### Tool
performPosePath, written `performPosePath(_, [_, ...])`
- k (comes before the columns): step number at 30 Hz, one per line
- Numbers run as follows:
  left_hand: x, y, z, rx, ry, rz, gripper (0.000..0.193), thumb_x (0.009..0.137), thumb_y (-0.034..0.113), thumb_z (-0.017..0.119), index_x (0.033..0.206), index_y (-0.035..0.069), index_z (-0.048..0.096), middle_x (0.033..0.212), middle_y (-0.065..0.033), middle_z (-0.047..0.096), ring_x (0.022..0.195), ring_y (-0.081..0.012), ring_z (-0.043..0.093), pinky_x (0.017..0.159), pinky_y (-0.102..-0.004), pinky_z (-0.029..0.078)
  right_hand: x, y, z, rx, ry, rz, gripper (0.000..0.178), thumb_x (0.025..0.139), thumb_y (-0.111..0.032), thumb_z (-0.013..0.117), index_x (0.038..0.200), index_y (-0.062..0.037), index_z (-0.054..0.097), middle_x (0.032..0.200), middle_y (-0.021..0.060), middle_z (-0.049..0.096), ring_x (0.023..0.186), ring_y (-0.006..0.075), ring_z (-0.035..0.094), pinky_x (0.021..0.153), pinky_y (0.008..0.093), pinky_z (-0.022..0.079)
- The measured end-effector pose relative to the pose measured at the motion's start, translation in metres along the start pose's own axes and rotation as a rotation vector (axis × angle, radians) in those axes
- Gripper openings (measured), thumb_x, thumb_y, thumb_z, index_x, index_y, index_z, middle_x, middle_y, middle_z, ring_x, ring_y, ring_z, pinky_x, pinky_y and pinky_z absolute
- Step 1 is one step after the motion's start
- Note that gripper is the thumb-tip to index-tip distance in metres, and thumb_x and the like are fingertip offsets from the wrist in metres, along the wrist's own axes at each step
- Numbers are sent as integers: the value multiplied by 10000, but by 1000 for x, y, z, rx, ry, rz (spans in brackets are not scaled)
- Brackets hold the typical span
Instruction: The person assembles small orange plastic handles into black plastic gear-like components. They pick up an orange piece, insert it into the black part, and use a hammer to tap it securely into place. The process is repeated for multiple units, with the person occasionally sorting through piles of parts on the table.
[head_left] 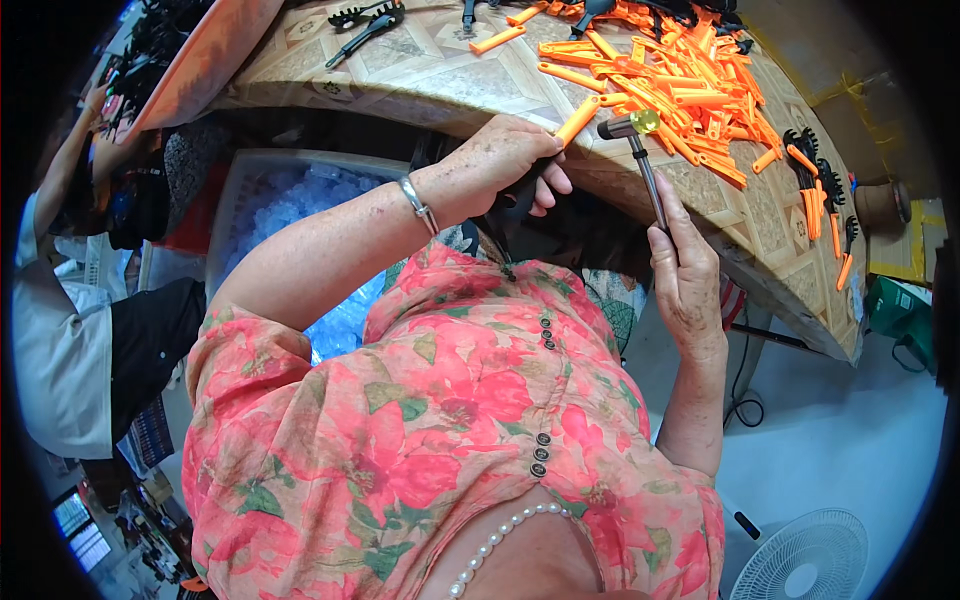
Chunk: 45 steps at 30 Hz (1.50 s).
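Observation:
My left hand (505, 160) is closed round a black kitchen utensil (514, 203) near the table's front edge. Its orange handle (578, 122) sticks up past my fingers toward the right, while the black end hangs below my hand, mostly hidden. In my right hand (685, 270) is a small hammer (645, 172) with a dark shaft and a clear yellow face on its head. The hammer head is just right of the orange handle's tip, with a small gap between. Behind it lies a heap of loose orange handles (690, 95).
The table (420, 85) has a patterned cover. Black utensils (365, 35) lie at its far left, and several orange-handled ones (815, 195) at the right. An orange tub (205, 65) stands left, a crate (232, 190) of blue plastic below, a fan (805, 560) lower right. Another person (65, 350) is at left.

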<state>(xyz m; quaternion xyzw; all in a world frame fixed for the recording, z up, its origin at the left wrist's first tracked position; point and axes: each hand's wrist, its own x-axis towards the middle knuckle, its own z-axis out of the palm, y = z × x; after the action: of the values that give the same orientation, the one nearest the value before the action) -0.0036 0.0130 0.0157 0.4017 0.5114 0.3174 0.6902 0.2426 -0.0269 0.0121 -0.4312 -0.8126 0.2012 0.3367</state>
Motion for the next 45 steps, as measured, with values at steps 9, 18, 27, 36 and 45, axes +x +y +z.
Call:
performPosePath(9, [1, 1, 1, -10, 11, -26, 258, 957, 223, 451, 961, -10, 561, 755, -99, 659, 538, -111, 583, 523, -242, 492, 17, -4, 8, -27, -182, -1, 519, 891, -4, 513, 1387, -128, 422, 1096, 218, 590, 998, 380, 587, 824, 406, 479])
performPosePath(18, [1, 0, 1, -2, 6, -17, 255, 957, 223, 438, 952, 1, 564, 757, -90, 657, 542, -110, 578, 528, -245, 494, 21, -1, 12, -79, -107, -52, 533, 887, -27, 527, 1392, -159, 417, 992, 209, 592, 895, 387, 596, 770, 443, 477])
performPosePath(27, [0, 4, 1, -3, 10, -46, 254, 954, 229, 435, 938, 11, 565, 756, -81, 657, 546, -107, 581, 528, -246, 499, 30, 7, 14, -211, -117, -2, 489, 902, -56, 517, 1378, -136, 432, 1025, 220, 600, 930, 382, 600, 786, 441, 486])
performPosePath(36, [-3, 11, 4, 11, 41, -78, 253, 951, 234, 438, 935, 16, 566, 750, -74, 654, 553, -107, 584, 526, -252, 499, 38, 10, 19, -170, -44, -41, 492, 905, -53, 507, 1385, -125, 426, 1023, 246, 598, 949, 401, 589, 824, 462, 464])
performPosePath(45, [1, 10, 0, 59, 34, -89, 279, 952, 256, 441, 910, 20, 582, 736, -64, 652, 562, -109, 589, 530, -258, 496, 39, 10, 20, -177, -37, -36, 487, 915, -75, 495, 1390, -148, 417, 982, 247, 598, 900, 411, 597, 799, 473, 471])
